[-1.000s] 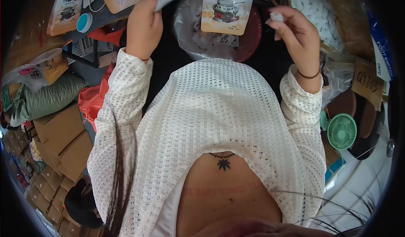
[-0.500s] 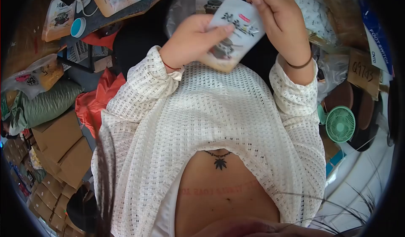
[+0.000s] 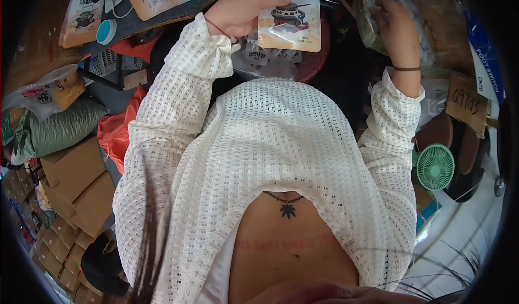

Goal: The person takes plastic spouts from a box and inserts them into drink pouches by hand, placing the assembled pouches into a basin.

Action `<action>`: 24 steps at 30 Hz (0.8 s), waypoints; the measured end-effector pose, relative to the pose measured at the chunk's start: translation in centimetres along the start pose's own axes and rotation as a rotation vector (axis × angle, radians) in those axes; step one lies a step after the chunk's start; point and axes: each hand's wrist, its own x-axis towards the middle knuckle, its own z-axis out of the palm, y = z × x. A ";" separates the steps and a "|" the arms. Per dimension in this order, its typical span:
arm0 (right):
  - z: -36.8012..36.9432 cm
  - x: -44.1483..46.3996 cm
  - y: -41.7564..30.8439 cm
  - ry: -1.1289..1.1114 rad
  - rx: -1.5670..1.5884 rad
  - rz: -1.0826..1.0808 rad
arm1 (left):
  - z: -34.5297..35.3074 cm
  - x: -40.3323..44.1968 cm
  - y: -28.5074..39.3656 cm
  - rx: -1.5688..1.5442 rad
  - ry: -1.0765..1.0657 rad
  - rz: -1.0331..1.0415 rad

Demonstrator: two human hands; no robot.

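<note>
My left hand (image 3: 238, 11) is closed on the left edge of an upright soybean milk pouch (image 3: 290, 29), its thumb lying across the front. The pouch is white and pale orange, with dark lettering and a stone-mill picture; its top is cut off by the frame. Below and behind it, more printed pouches (image 3: 270, 54) in clear plastic lie in a red basin (image 3: 319, 55). Off to the right, my right hand (image 3: 399, 27) is at a clear bag of white-and-blue packets (image 3: 419, 36). Its fingers are bent and apart, with nothing visible in them.
At upper left, more pouches (image 3: 81, 18) and a blue-lidded round tub (image 3: 106, 32) rest on a dark table (image 3: 130, 25). A red bag (image 3: 121, 128) and cardboard boxes (image 3: 81, 182) are on the left. A green fan (image 3: 435, 167) and a labelled carton (image 3: 466, 101) are on the right.
Both hands were together on a tilted pouch. Now my right hand has let go and moved right to the packet bag, while my left hand has moved up and left, on an upright pouch.
</note>
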 end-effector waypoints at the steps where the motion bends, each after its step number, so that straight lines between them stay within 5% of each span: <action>1: 0.2 0.0 0.2 0.019 0.022 0.011 | 0.4 -0.3 -0.1 0.047 0.038 0.058; 3: 0.5 -0.5 0.5 0.052 0.067 0.039 | 0.3 -2.8 1.1 0.561 0.531 0.272; 4: 0.4 -0.8 0.6 0.022 0.091 0.066 | 1.0 -3.7 2.2 0.503 0.639 0.513; 5: 0.3 -0.8 0.4 -0.005 0.114 0.092 | 0.1 -4.5 2.9 1.220 0.767 0.726; 6: 0.1 -0.7 0.1 -0.030 0.137 0.116 | -0.7 -5.4 3.6 1.891 1.178 0.934; 9: -1.2 -0.1 -1.6 -0.056 -0.043 0.095 | -4.3 -8.0 1.6 2.336 0.772 0.708; 11: -0.1 -0.1 -1.3 0.055 -0.088 0.126 | -5.1 -9.3 1.0 2.121 0.508 0.721; 15: 0.0 -0.6 -1.0 0.158 -0.114 0.225 | -2.2 -9.6 1.2 0.949 0.594 0.534; 18: -1.0 -0.8 -2.2 0.283 0.248 0.203 | -0.1 -9.4 0.6 0.679 0.405 0.216; 21: -2.1 -0.8 -3.9 0.337 0.132 -0.069 | 2.0 -8.2 -0.5 0.763 0.347 0.223; 22: -3.4 -1.1 -7.6 0.166 0.439 0.298 | 2.5 -7.9 -1.0 0.780 0.315 0.238; 24: -2.4 -1.6 -9.4 0.048 1.250 0.293 | 3.8 -7.3 -1.3 0.794 0.282 0.237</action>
